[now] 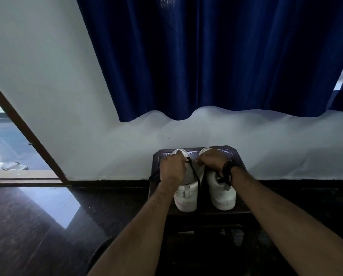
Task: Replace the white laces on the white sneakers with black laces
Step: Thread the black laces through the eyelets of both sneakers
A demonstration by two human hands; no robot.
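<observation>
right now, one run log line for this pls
stage: lacing left sneaker | left hand, right hand: both pinching black lace | right sneaker: untouched | support: dark stool

A single head-worn wide-angle view looks forward and down from above the person's forearms. It faces a pale wall [47, 76] and blue curtain [216, 56], both beyond the left hand [171, 169] and right hand [212, 159]. The small dark surface [238, 162] under the hands sits low in frame, fairly near; edges bend from lens distortion.
</observation>
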